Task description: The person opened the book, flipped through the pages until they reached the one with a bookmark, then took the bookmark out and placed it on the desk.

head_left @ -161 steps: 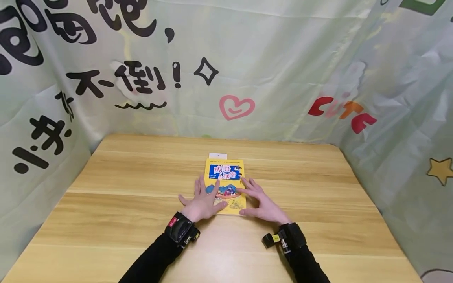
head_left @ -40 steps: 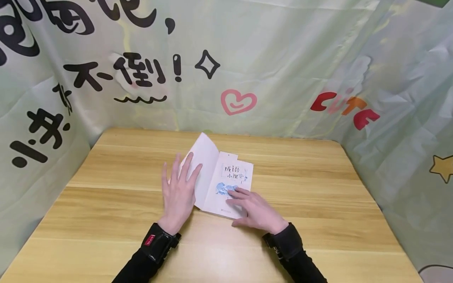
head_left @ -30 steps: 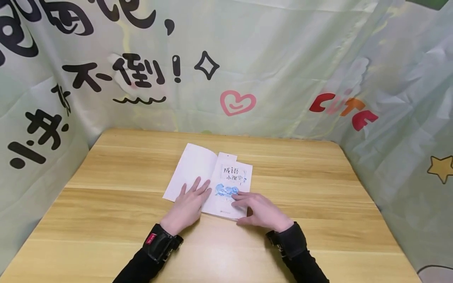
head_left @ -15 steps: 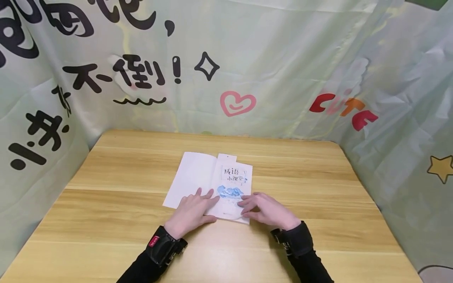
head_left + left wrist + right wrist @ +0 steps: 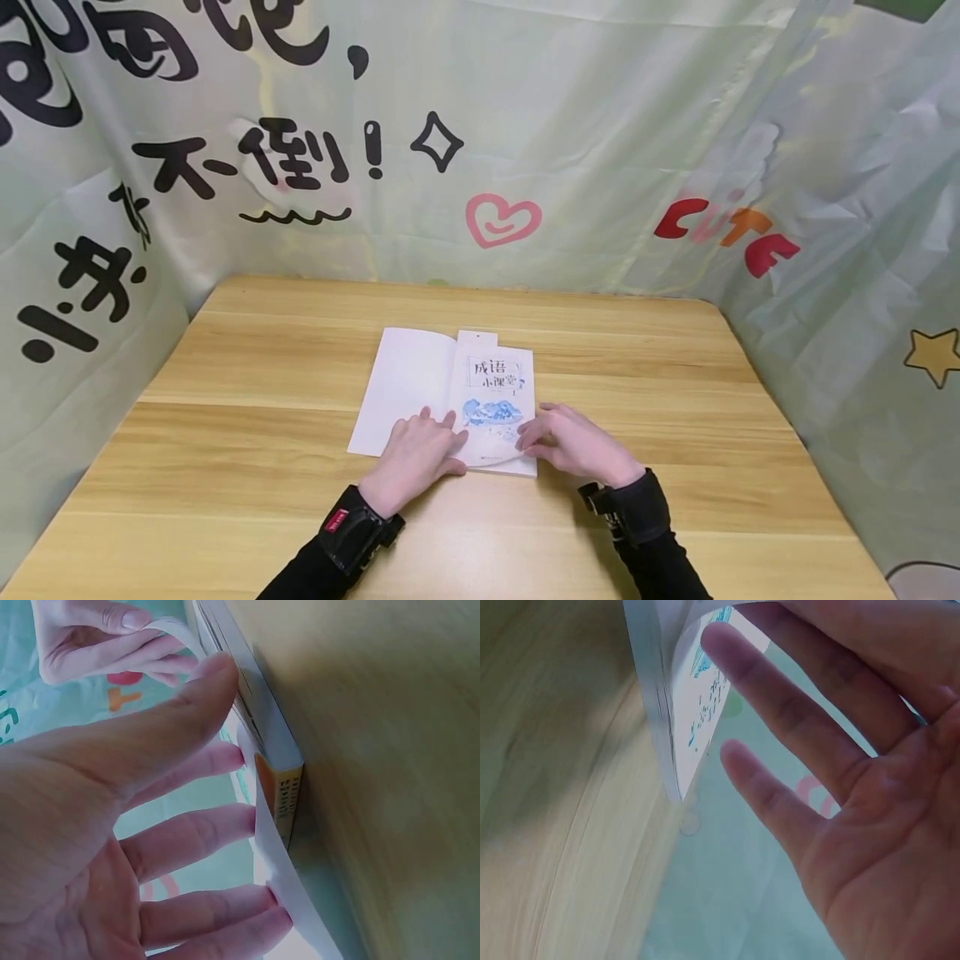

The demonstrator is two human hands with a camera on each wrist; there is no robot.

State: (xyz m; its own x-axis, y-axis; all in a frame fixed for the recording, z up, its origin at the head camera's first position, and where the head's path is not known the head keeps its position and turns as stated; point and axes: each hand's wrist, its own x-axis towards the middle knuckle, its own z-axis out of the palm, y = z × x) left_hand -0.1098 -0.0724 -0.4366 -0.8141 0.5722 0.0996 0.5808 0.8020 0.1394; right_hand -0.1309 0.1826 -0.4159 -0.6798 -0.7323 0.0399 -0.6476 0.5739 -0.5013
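An open paperback book [image 5: 412, 379] lies on the table, its cover turned to the left and its title page [image 5: 491, 387] facing up with a blue drawing. My left hand [image 5: 415, 458] rests across the lower inner margin, fingers spread, thumb at the bottom edge. In the left wrist view its thumb lies by the page block [image 5: 251, 705], above a yellow spine [image 5: 285, 795]. At the lower right corner my right hand [image 5: 581, 446] pinches the title page between thumb and fingers. That corner curls up off the pages beneath. A white card [image 5: 477, 337] sticks out at the top.
The wooden table [image 5: 262, 492] reaches back to a printed cloth [image 5: 600, 125] that hangs behind it and on both sides. Each wrist carries a black strap [image 5: 352, 533] with a small camera.
The closed yellow book has been opened and its cover laid flat to the left. My left hand has slid down toward the spine. My right hand has taken the title page's corner and lifted it.
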